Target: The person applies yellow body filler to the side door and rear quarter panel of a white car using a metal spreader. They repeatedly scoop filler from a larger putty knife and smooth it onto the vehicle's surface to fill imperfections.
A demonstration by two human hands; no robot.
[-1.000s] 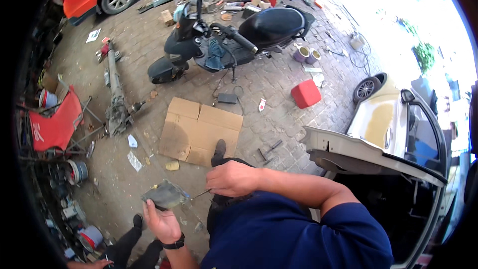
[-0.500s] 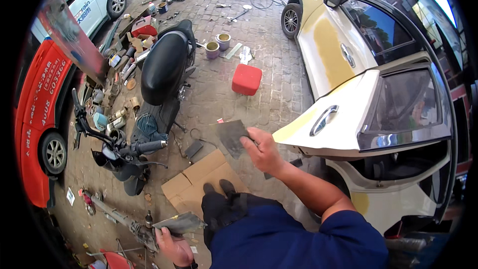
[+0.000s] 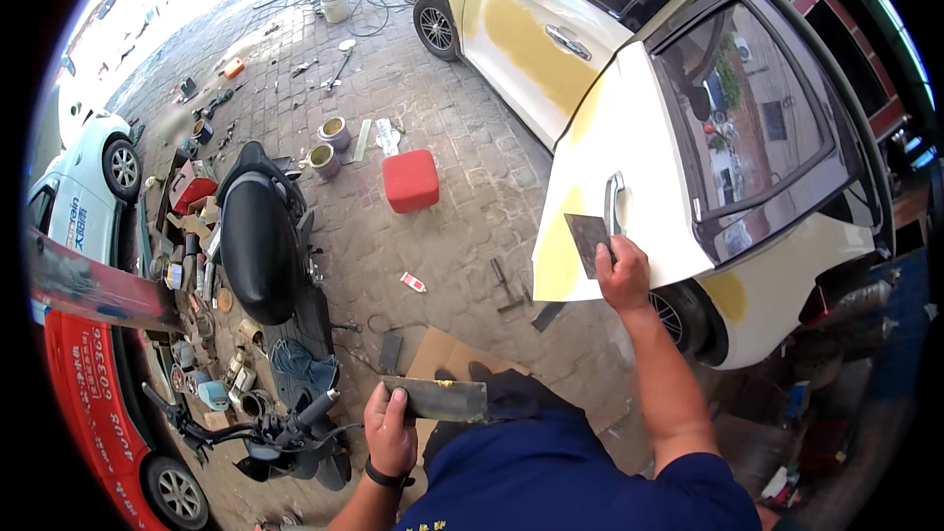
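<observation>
My right hand [image 3: 624, 275] grips a thin, dark rectangular putty spreader [image 3: 582, 236], raised in front of the open cream car door [image 3: 639, 128] and its chrome handle [image 3: 614, 202]. Whether the spreader touches the door I cannot tell. A band of yellow filler [image 3: 558, 265] runs down the door's edge. Low in front of my body, my left hand [image 3: 391, 438] clasps a longer grey-black putty spreader [image 3: 452, 402], thumb on top, with a small yellow dab of putty [image 3: 445, 383] on its upper edge.
Left of me stands a scooter [image 3: 261, 246] amid scattered tools and cans. A red stool [image 3: 410, 182], two open tins [image 3: 323, 159] and a red-white tube [image 3: 413, 282] are on the paving. Cardboard [image 3: 444, 352] lies underfoot. The car's rear wheel [image 3: 674, 320] sits below the door.
My view has turned right, toward the car. The right hand with its spreader has come up to the door. My left hand has brought the other spreader in front of my body.
</observation>
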